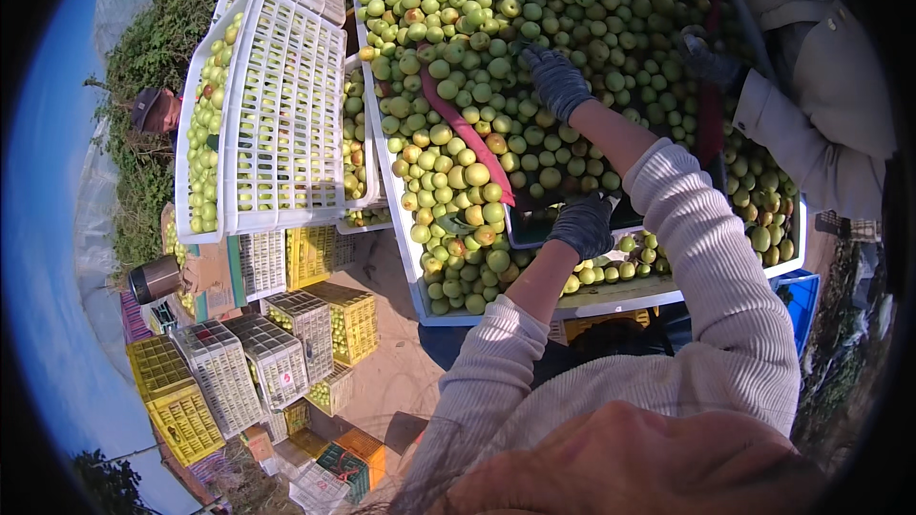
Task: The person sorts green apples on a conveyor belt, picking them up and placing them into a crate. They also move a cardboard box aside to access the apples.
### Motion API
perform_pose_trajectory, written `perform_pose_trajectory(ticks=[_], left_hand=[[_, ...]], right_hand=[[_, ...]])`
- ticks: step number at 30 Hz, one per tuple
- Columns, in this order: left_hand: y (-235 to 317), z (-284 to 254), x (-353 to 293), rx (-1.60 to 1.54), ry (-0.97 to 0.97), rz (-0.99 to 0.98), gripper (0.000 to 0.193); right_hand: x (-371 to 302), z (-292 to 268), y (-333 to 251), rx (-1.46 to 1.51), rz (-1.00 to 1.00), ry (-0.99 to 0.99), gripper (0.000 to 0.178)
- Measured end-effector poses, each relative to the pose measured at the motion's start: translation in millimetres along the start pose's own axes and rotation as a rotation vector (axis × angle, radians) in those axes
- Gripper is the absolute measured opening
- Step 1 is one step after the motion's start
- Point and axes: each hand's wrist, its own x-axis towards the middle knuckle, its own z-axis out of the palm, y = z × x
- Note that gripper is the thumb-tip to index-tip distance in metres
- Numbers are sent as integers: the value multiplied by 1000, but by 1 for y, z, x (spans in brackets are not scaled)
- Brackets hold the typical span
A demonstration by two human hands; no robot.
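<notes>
Gloved right hand (555,79) among green fruit (616,82), left hand (584,226) at tray rim (530,243); cannot tell if hands grip

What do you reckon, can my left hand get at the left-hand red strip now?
Probably yes: your left hand is near the lower end of that red strip, with no evident barrier above the green fruit there, and your right hand is farther up, clear of the path.

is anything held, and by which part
Cannot tell: the grey-gloved left hand and grey-gloved right hand, near round green fruits, hide whatever lies beneath.
</notes>
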Motion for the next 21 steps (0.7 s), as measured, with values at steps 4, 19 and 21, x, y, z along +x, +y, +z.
perform_pose_trajectory(ticks=[4,19,21], left_hand=[[-4,5,4,2,-46,-13,73],[-6,8,8,64,-87,38,84],[-6,7,8,27,-70,-9,82]], right_hand=[[38,-13,-12,-59,108,-300,37],[68,-43,8,-343,258,-686,71],[68,-30,13,-341,285,-657,54]])
